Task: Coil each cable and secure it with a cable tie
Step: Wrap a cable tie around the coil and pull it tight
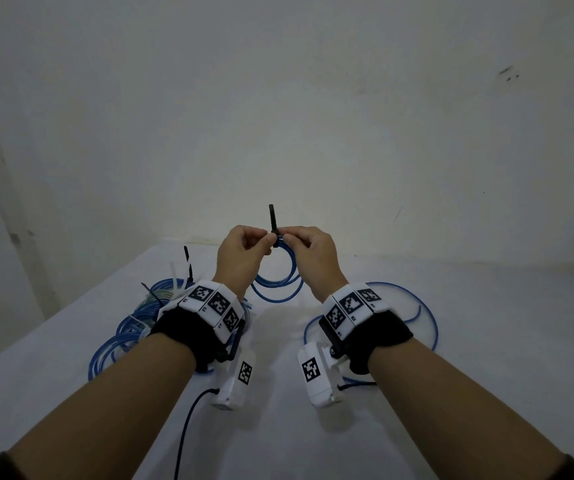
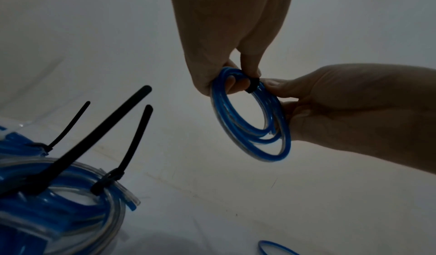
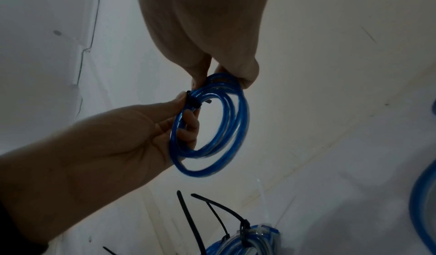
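Holding a small coil of blue translucent cable (image 1: 278, 282) up above the white tabletop (image 1: 451, 341), both hands meet at its top. The left hand (image 1: 240, 258) and right hand (image 1: 313, 258) each pinch the coil right beside the black plastic cable tie (image 1: 273, 221) that wraps it, the tie's tail sticking straight up between the fingertips. The rest of the loop hangs free below the hands. Off to the left on the table sits a pile of already tied blue and clear cable coils (image 2: 59, 193), black tie tails poking upward. Another loose blue cable (image 1: 417, 306) lies on the right.
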{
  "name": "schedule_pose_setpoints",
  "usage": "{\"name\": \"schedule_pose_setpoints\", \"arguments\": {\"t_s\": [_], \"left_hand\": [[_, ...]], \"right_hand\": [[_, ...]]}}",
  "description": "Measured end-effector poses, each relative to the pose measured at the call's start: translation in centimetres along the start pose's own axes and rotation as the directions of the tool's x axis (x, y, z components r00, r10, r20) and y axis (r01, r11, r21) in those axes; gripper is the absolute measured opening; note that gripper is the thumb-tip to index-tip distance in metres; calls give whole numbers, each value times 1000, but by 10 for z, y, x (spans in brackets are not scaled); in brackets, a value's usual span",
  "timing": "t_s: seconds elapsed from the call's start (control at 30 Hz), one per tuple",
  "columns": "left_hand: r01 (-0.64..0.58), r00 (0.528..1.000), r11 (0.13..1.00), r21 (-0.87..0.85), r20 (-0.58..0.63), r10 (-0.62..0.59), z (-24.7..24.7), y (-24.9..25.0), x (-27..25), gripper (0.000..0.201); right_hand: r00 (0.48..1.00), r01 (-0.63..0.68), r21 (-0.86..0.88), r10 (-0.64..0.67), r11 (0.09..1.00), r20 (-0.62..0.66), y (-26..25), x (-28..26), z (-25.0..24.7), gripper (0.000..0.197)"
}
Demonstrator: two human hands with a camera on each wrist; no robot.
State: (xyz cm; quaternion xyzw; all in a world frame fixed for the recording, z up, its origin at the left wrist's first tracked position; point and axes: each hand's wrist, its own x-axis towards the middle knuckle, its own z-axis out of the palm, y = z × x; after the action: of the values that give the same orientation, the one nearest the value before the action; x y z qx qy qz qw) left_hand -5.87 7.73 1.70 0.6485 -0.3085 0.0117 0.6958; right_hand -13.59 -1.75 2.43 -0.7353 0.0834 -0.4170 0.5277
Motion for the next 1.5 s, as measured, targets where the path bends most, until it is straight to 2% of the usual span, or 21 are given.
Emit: {"name": "schedule_pose_setpoints", "arguments": {"t_s": [0.1, 0.23, 0.43, 0.57, 0.67, 0.9, 1.0, 1.07, 1.2, 1.4, 1.5], "left_hand": [[-15, 1000, 999, 46, -4, 15, -1, -2, 1, 9], [0, 999, 998, 68, 51, -3, -4, -3, 3, 11], [21, 996, 996, 89, 89, -29, -8, -2, 3, 12], [2, 1000, 995, 100, 28, -4, -9, 0, 4, 13], [-35, 999, 994, 105, -29, 38, -10, 1, 4, 6], [-68, 994, 990, 126, 88, 57, -7, -3, 2, 11], [-78, 995, 990, 120, 66, 71, -8, -1, 1, 6], [-89, 995, 987, 134, 49, 83, -9, -1, 2, 5], [-124, 990, 983, 138, 83, 113, -8, 1, 0, 2], [-147, 982, 981, 129, 133, 130, -4, 0, -3, 10], [-166, 977, 978, 129, 159, 145, -4, 1, -6, 13]], "right_hand": [[1000, 24, -42, -24, 999, -8, 2, 0, 1, 21], [1000, -19, -34, 19, 999, 3, 6, 2, 2, 18], [998, -54, 63, 52, 997, 20, 5, 5, -2, 26], [999, -39, 42, 38, 998, 28, 6, 6, -3, 10], [998, -55, -32, 57, 998, 39, 11, 5, -4, 7], [997, -78, 60, 79, 995, -9, 8, 4, 0, 6], [996, -89, 87, 89, 992, 4, 6, 3, 3, 7], [994, -109, 89, 110, 990, -3, 6, 3, 3, 11], [983, -183, 72, 183, 981, -3, 3, 10, 4, 41], [983, -186, 129, 185, 974, 18, -8, 13, 1, 17], [978, -205, 114, 207, 972, -7, -7, 16, -1, 15]]}}
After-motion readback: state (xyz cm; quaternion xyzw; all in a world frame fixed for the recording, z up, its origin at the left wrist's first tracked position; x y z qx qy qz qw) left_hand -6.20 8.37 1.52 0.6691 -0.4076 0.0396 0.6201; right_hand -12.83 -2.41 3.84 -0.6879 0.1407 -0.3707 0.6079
